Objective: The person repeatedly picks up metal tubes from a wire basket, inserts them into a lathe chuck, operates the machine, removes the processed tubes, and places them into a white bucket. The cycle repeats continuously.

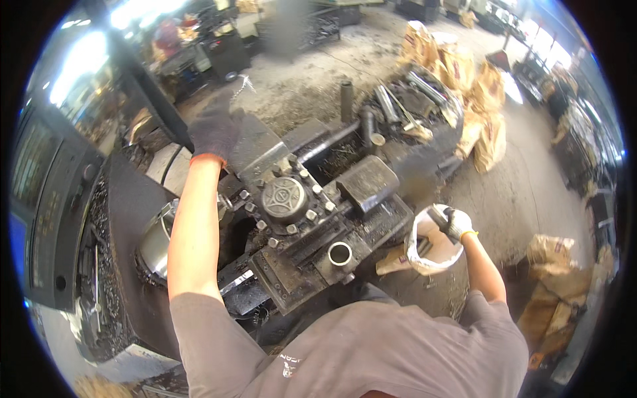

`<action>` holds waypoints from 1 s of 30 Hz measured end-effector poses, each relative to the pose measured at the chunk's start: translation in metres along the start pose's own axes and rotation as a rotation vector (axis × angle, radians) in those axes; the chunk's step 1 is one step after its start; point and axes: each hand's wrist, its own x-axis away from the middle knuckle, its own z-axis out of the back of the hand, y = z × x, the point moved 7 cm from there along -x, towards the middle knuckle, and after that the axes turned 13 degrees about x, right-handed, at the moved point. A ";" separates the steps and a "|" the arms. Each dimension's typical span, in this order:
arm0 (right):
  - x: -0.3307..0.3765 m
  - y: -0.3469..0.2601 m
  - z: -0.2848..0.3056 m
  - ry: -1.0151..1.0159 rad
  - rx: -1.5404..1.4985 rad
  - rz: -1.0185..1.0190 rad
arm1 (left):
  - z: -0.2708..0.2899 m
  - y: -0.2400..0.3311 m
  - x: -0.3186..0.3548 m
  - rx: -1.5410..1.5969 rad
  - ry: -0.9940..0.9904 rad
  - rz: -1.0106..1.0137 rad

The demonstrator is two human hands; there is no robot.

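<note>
Between right hand [458, 224] fingers: metal rod [438, 215].

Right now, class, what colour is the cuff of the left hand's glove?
Orange, on a dark grey glove; head view.

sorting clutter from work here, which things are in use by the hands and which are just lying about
In use:
left hand on the lathe
right hand holding a metal piece over the white sack

Lying about:
metal tubes
brown bags
</note>
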 end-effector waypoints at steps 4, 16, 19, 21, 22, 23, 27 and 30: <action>0.076 -0.158 0.113 0.311 -0.615 0.915 | -0.017 -0.039 0.014 -0.329 -0.182 -0.132; 0.152 -0.319 0.302 0.431 -0.562 1.718 | 0.084 -0.024 0.420 0.583 0.211 0.801; 0.089 -0.386 0.327 0.512 0.109 1.409 | 0.059 -0.045 0.578 1.069 0.643 1.376; 0.047 -0.436 0.329 0.589 0.257 1.257 | 0.063 -0.042 0.670 1.242 1.197 1.555; 0.025 -0.459 0.318 0.605 0.391 1.210 | 0.076 -0.045 0.701 1.128 1.260 1.517; 0.000 -0.479 0.302 0.601 0.529 1.117 | 0.093 -0.047 0.724 0.964 1.258 1.467; -0.071 -0.520 0.221 0.249 0.445 1.287 | 0.140 -0.050 0.760 0.709 1.300 1.466; -0.080 -0.524 0.187 0.241 0.428 1.637 | 0.156 -0.052 0.743 0.932 1.343 1.440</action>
